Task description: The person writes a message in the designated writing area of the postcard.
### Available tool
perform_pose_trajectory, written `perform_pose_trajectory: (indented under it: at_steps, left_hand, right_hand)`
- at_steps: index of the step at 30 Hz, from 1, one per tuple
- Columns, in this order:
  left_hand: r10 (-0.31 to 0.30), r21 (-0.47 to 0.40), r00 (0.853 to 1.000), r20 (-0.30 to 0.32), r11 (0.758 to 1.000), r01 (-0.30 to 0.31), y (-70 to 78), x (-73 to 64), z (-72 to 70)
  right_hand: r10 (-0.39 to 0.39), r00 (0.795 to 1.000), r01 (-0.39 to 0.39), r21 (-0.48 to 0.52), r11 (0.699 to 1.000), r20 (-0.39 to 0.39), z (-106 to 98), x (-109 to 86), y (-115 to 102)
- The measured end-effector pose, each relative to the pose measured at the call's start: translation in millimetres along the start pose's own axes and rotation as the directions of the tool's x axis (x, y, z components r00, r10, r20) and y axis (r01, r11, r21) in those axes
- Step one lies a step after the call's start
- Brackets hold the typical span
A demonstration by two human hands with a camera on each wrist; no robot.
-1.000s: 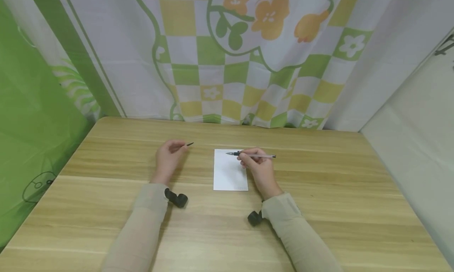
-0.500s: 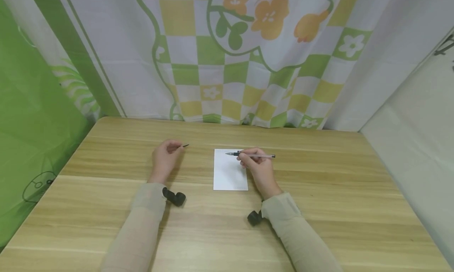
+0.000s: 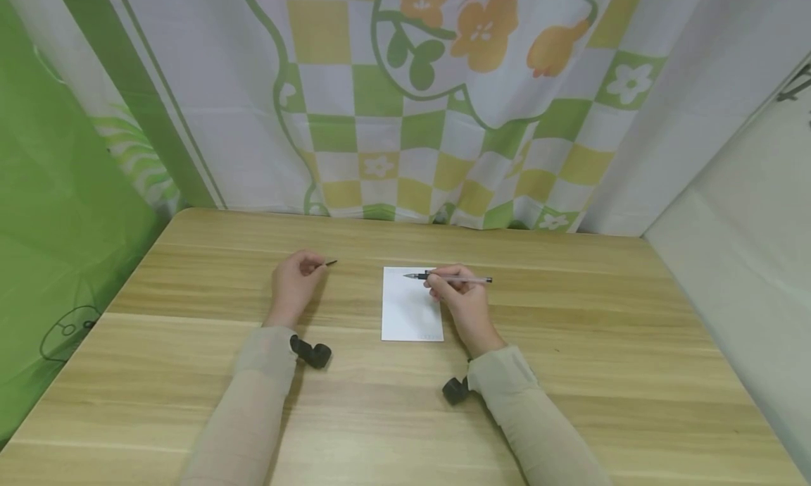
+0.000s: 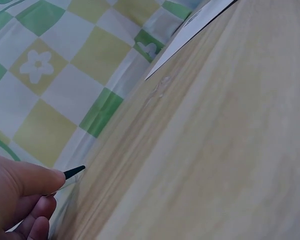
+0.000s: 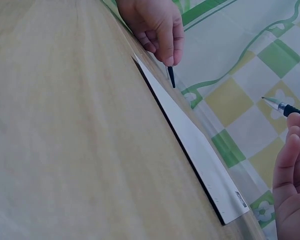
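Observation:
In the head view, my left hand (image 3: 293,287) pinches a small black pen cap (image 4: 74,172) between thumb and forefinger, its narrow end pointing right. My right hand (image 3: 467,306) grips a gel pen (image 3: 472,279) with a clear barrel and black grip. The pen lies nearly level in the fingers, its bare metal tip pointing left. Below it a white sheet of paper (image 3: 405,313) lies flat on the table, partly covered by the right hand. In the right wrist view, the pen tip (image 5: 272,101) stands apart from the paper.
The wooden table (image 3: 380,415) extends around both forearms. A patterned curtain (image 3: 376,137) hangs along its far edge, with a green cloth (image 3: 70,190) at the left and a pale wall (image 3: 747,225) at the right. Black wrist cameras (image 3: 310,352) sit at both cuffs.
My left hand has shifted slightly left with the pen cap, away from the paper, and then stayed nearly still. The right hand and pen have hardly moved.

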State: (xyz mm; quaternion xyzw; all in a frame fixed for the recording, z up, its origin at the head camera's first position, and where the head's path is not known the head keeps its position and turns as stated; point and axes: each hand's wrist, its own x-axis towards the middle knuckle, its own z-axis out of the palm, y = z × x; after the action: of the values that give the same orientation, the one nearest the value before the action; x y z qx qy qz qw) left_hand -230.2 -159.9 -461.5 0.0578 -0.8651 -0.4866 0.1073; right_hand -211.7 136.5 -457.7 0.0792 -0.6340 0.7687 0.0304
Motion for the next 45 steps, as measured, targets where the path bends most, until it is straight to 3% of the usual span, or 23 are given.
perform_pose_trajectory:
  at_steps: [23,45]
  left_hand:
    - [-0.025,0.092,0.999,0.025,0.996,0.023,-3.9,1.3,1.6]
    - [0.037,-0.016,0.999,0.021,0.999,-0.036,6.6,2.6,3.2]
  right_hand:
    - [0.002,1.000,-0.002,-0.029,1.000,0.004,-1.2,-1.1,1.2]
    - [0.022,1.000,-0.023,-0.047,0.999,-0.008,-0.9,0.5,1.4]
